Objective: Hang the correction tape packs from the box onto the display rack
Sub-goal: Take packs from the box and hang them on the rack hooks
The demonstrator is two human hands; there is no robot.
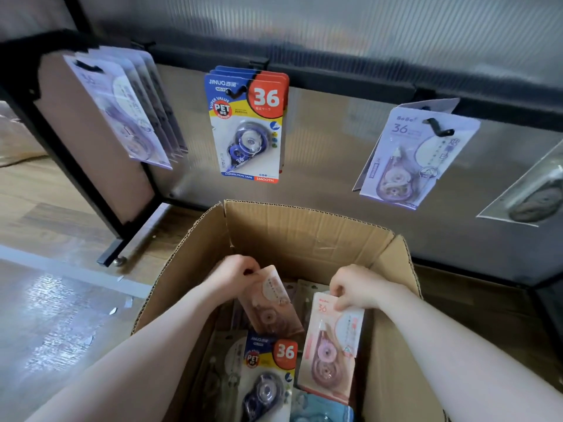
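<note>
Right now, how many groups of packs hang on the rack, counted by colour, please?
Lilac groups: 2, far left and right of centre
Blue-and-red groups: 1, centre
Clear-wrapped groups: 1, at the right edge, colour unclear
Total: 4

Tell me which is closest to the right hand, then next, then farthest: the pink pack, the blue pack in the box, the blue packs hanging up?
1. Pink pack, held by the right hand.
2. Blue pack in the box, lower left.
3. Hanging blue packs, on the rack above.
</note>
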